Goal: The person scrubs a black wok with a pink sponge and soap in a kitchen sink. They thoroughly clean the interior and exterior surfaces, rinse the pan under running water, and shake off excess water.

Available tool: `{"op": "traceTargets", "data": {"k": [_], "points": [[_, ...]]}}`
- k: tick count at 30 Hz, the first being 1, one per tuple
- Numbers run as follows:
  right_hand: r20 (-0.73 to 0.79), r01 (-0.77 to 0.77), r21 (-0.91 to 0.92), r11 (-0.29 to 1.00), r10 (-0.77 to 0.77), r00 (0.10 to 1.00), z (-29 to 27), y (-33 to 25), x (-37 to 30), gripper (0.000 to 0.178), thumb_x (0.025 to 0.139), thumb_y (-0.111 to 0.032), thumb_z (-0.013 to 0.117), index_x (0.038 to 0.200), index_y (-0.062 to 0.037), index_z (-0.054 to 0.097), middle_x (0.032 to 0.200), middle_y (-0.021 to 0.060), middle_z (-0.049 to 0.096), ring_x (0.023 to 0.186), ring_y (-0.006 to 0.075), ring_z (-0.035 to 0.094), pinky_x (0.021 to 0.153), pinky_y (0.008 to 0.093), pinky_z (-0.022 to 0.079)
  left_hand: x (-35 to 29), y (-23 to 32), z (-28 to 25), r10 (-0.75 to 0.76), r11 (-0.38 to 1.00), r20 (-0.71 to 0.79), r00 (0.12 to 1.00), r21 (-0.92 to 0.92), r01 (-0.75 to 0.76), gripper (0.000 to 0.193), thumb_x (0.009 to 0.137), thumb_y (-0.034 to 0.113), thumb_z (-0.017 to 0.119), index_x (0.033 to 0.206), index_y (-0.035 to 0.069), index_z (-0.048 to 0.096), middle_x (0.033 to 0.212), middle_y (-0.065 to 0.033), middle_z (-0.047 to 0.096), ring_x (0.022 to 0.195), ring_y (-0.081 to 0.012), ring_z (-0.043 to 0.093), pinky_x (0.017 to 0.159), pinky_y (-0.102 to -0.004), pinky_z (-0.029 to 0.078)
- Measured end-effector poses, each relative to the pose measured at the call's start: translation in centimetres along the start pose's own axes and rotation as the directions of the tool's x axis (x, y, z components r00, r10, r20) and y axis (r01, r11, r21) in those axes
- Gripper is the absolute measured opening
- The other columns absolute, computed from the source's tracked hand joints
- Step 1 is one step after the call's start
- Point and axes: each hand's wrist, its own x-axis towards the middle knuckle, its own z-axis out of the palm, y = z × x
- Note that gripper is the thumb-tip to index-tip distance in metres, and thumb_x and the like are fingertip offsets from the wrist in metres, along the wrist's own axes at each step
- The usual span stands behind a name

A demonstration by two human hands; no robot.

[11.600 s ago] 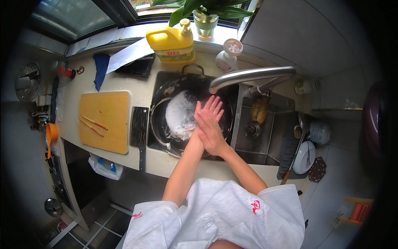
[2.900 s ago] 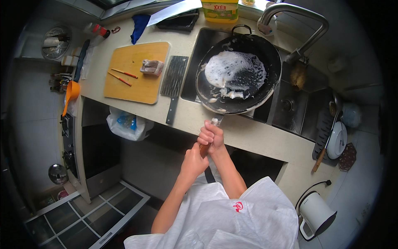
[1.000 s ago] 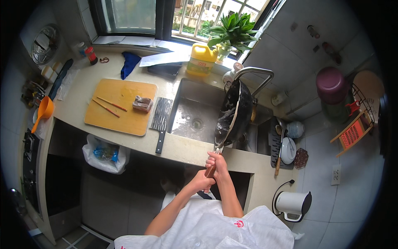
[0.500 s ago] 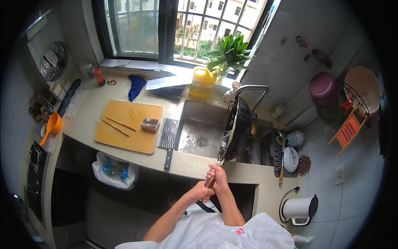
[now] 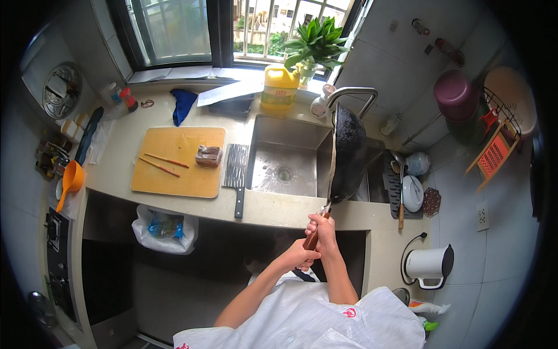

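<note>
Both my hands are wrapped round the brown wooden handle of a black wok (image 5: 350,157). My left hand (image 5: 300,256) is closed on the lower end of the handle, and my right hand (image 5: 322,230) is closed higher up, nearer the pan. The wok is tipped on its side, its dark sooty underside facing right and its rim seen edge-on. It hangs over the right part of the steel sink (image 5: 268,152), close to the curved faucet (image 5: 359,92). Its inside is hidden from view.
Left of the sink lie a cleaver (image 5: 236,174) and a yellow cutting board (image 5: 180,185) bearing chopsticks and a wrapped brown block. A yellow jug (image 5: 279,87) and a plant stand behind. To the right are a dish rack (image 5: 395,186) and a white kettle (image 5: 427,264).
The wok has turned further onto its side, so less of its inside shows and more of its underside faces right. Both hands stay on the handle. The whole view has shifted slightly.
</note>
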Motion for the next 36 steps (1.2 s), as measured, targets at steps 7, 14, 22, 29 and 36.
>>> {"op": "traceTargets", "data": {"k": [7,14,22,29,36], "points": [[0.000,0.008,-0.054,0.999,-0.008,1.000,-2.2,0.7,-0.5,0.021,0.079,-0.001,0.060,0.077,-0.0098,0.041,0.057,-0.0009,0.042,0.045,0.0084,0.043,0.042,0.0249,0.040,1.5,-3.2,0.3,0.034,0.999,0.036,0.999,-0.031,-0.033,0.015,0.076,0.000,0.059,0.080,0.005,0.045,0.055,-0.0004,0.041,0.040,-0.0100,0.039,0.037,-0.0266,0.035],[0.027,0.034,-0.168,0.985,-0.030,0.999,-3.9,2.3,0.0,0.021,0.080,-0.002,0.060,0.073,-0.0097,0.041,0.054,-0.0007,0.042,0.042,0.0087,0.042,0.040,0.0254,0.039,3.1,-6.6,-0.2,0.092,0.990,0.025,0.995,-0.109,-0.088,0.012,0.075,-0.002,0.056,0.073,0.003,0.045,0.051,-0.0023,0.043,0.037,-0.0116,0.039,0.036,-0.0288,0.036],[0.040,0.062,-0.333,0.941,-0.052,0.998,-5.4,3.6,0.4,0.019,0.080,-0.001,0.059,0.073,-0.0078,0.042,0.052,0.0008,0.043,0.039,0.0098,0.043,0.037,0.0270,0.039,4.8,-10.1,-0.4,0.147,0.964,0.070,0.987,-0.235,-0.127,0.013,0.076,0.001,0.057,0.076,0.003,0.045,0.049,-0.0016,0.039,0.036,-0.0117,0.037,0.036,-0.0290,0.035],[0.042,0.105,-0.443,0.890,-0.096,0.994,-4.4,5.0,1.5,0.022,0.078,-0.002,0.061,0.081,-0.0067,0.039,0.054,0.0023,0.045,0.039,0.0117,0.046,0.037,0.0278,0.040,5.3,-10.8,-2.4,0.116,0.941,0.202,0.973,-0.335,-0.043,0.016,0.079,0.004,0.061,0.082,0.006,0.045,0.050,-0.0005,0.037,0.038,-0.0103,0.035,0.038,-0.0270,0.032],[0.067,0.165,-0.601,0.782,-0.157,0.985,-3.3,5.0,4.2,0.013,0.077,-0.004,0.056,0.079,-0.0024,0.043,0.053,0.0051,0.049,0.041,0.0143,0.052,0.039,0.0299,0.042,6.6,-9.7,-4.2,0.102,0.897,0.236,0.966,-0.442,0.014,0.018,0.080,0.000,0.056,0.071,0.009,0.043,0.049,0.0021,0.033,0.040,-0.0095,0.036,0.040,-0.0266,0.032]]}}
